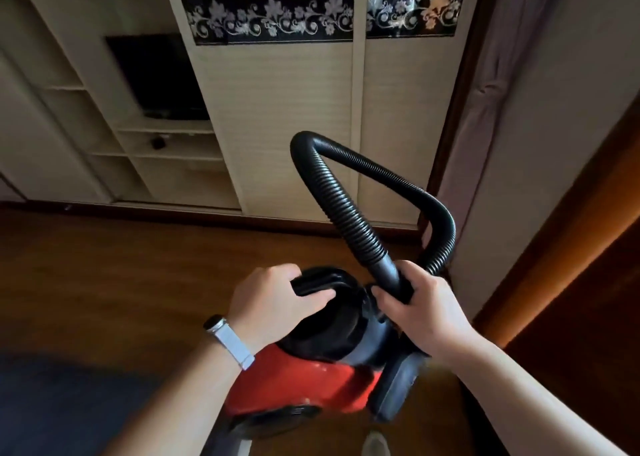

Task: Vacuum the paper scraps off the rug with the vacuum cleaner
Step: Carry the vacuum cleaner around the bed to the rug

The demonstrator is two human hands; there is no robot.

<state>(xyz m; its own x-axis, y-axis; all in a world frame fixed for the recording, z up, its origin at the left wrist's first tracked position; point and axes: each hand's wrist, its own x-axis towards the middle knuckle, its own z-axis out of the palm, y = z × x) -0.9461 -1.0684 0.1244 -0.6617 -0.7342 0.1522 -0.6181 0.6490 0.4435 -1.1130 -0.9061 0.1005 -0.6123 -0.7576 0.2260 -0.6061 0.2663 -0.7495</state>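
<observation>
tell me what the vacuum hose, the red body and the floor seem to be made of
Hose: likely flexible black plastic, matte; tight ribbing, sharp bend. Vacuum body: hard red plastic, slight gloss, smooth moulded shell. Floor: brown wood or laminate, faint grain; blur leaves it open.

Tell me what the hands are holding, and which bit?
The left hand grips the vacuum cleaner by its black top handle. The right hand grips the hose by the smooth black cuff at its end.

One vacuum cleaner (311,379), two hands (268,305) (424,308)
</observation>
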